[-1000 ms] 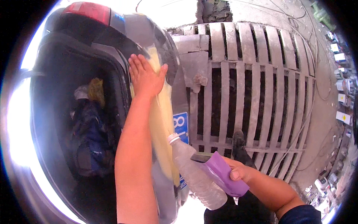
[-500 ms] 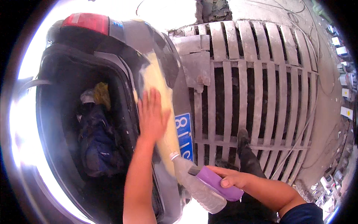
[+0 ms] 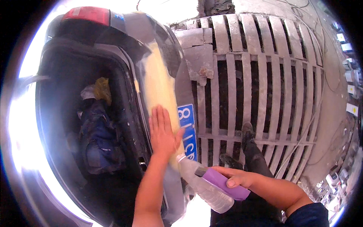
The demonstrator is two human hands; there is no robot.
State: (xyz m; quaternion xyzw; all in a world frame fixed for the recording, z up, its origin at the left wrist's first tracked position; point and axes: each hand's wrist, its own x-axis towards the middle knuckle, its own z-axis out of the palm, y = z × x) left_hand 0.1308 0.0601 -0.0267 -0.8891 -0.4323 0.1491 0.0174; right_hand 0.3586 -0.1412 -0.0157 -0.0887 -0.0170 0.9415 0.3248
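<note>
Your left hand (image 3: 163,136) lies flat on the yellow patch (image 3: 160,81) of the car (image 3: 138,30), gripping nothing; you seem to be feeling it. Rubbing there needs a flat palm. Rightward come the clear bottle (image 3: 202,188), then the purple sheet (image 3: 224,184), pinched in your right hand (image 3: 238,178).

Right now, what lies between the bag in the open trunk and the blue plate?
In the head view, the trunk's dark rim, then the left hand, lying on the yellow patch.
</note>
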